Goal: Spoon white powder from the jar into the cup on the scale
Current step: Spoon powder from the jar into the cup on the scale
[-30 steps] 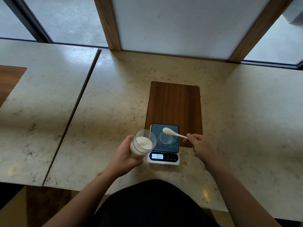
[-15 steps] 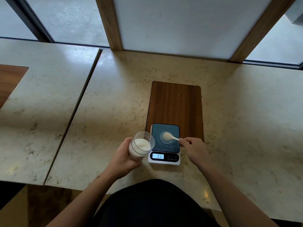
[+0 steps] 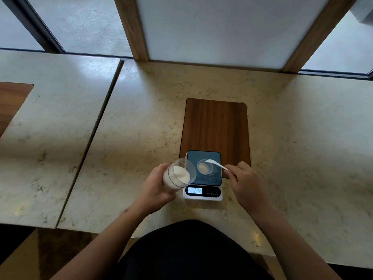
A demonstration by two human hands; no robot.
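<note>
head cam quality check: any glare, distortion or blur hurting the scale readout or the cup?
Head view: wide-angle bend curves the counter edges and window frame; window light leaves a soft sheen on the stone; the scale display is lit but its digits look slightly soft; the clear cup is faint against the dark platform; the spoon and jar look sharp, no motion blur.

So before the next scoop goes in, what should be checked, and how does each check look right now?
1. Cup sits on the scale: ok.
2. Display lit: ok; digits too blurred to trust: cannot tell.
3. Left hand grips the jar, tilted toward the scale, powder inside: ok.
4. Right hand holds the spoon, bowl over the cup's rim: ok.
5. Spoon emptied: cannot tell.
</note>
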